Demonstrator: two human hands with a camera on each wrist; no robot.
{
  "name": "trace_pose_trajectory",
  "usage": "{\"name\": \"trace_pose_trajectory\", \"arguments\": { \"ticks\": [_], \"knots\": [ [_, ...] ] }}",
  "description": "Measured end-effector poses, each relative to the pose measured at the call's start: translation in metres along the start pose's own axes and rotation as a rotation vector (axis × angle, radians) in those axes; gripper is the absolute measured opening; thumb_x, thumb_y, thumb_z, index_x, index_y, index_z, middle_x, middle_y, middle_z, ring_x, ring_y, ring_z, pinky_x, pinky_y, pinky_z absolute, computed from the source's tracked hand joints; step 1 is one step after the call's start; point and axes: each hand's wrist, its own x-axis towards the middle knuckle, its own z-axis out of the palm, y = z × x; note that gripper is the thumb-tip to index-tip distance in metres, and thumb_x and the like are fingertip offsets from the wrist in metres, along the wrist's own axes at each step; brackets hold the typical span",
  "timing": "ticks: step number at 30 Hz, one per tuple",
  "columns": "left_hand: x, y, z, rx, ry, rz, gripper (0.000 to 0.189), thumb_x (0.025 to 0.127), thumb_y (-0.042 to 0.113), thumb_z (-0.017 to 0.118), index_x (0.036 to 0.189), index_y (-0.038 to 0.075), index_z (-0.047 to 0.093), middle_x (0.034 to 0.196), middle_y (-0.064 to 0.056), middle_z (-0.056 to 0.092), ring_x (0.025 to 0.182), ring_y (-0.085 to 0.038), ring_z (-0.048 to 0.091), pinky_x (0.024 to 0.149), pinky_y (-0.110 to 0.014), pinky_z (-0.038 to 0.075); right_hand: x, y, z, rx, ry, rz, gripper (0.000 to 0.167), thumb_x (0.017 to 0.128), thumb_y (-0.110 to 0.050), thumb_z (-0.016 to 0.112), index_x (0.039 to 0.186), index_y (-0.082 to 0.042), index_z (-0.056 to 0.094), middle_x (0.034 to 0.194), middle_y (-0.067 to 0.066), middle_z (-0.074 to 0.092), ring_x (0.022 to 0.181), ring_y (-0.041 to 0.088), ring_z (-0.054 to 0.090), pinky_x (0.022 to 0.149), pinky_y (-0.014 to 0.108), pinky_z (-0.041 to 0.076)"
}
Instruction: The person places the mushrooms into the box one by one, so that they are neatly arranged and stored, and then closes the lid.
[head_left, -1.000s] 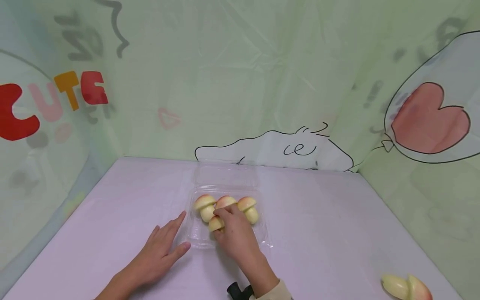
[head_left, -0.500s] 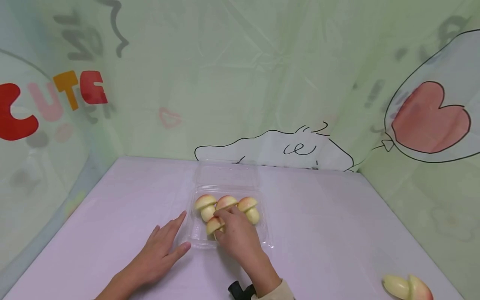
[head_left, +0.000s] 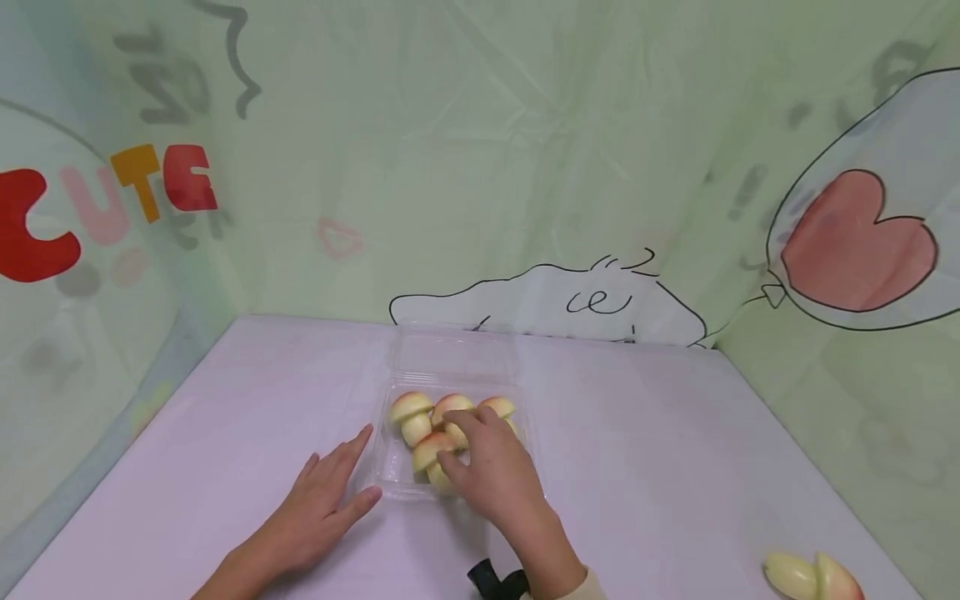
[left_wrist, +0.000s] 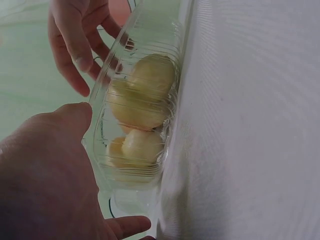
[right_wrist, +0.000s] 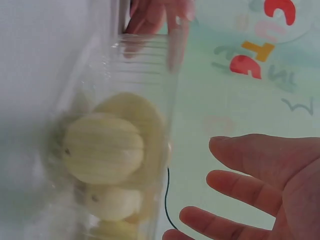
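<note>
A clear plastic clamshell box (head_left: 397, 483) lies on the table, its lid (head_left: 453, 350) folded back. Inside are several mushroom-shaped pieces with reddish-yellow caps and pale stems. Three form a back row; a front mushroom (head_left: 430, 450) lies before them, its stem toward me. Over the box's right part hovers my right hand (head_left: 498, 462), fingers parted and holding nothing; in the right wrist view its fingers (right_wrist: 245, 187) are apart from the box. My left hand (head_left: 318, 504) rests beside the left wall, fingers spread; in the left wrist view its thumb (left_wrist: 75, 117) is at the rim.
Another mushroom-shaped piece (head_left: 813, 575) lies at the table's front right. A black object (head_left: 498, 581) shows by my right wrist. The lilac tabletop (head_left: 637, 450) is bounded by printed green curtain walls (head_left: 487, 150) at the back and sides.
The front mushroom shifted slightly left and toward me in the box. My right hand then let go of it, its fingers parting and moving up and right. My left hand stayed put.
</note>
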Motion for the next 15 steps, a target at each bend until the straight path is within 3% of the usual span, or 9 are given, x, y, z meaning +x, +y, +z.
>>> {"name": "trace_pose_trajectory", "arguments": {
  "ticks": [4,9,15],
  "knots": [
    [0.000,0.001,0.000,-0.001,-0.003,-0.002,0.072,0.105,0.045,0.057,0.166,0.023,0.026,0.159,-0.013,0.047,0.147,-0.043,0.043,0.117,-0.071,0.020,-0.001,0.003,-0.009,0.004,0.015,0.029,0.038,0.088,-0.019,0.079,0.125,-0.013,0.072,0.113,0.008,0.066,0.097,0.026,0.064,0.071,0.040,0.053],
    [0.000,0.001,0.002,-0.005,-0.004,0.008,0.071,0.105,0.044,0.057,0.166,0.023,0.026,0.159,-0.011,0.047,0.147,-0.042,0.043,0.116,-0.072,0.021,-0.004,0.006,-0.018,0.012,0.021,0.086,0.040,0.089,-0.019,0.077,0.128,-0.011,0.071,0.127,0.010,0.066,0.115,0.031,0.065,0.085,0.050,0.057],
    [0.000,0.001,-0.001,0.013,0.002,0.012,0.071,0.105,0.044,0.057,0.165,0.022,0.027,0.159,-0.010,0.047,0.146,-0.042,0.044,0.116,-0.072,0.022,-0.007,0.010,-0.028,0.012,0.055,0.119,0.040,0.090,-0.018,0.077,0.128,-0.011,0.071,0.128,0.012,0.066,0.117,0.033,0.065,0.088,0.052,0.057]
  ]
}}
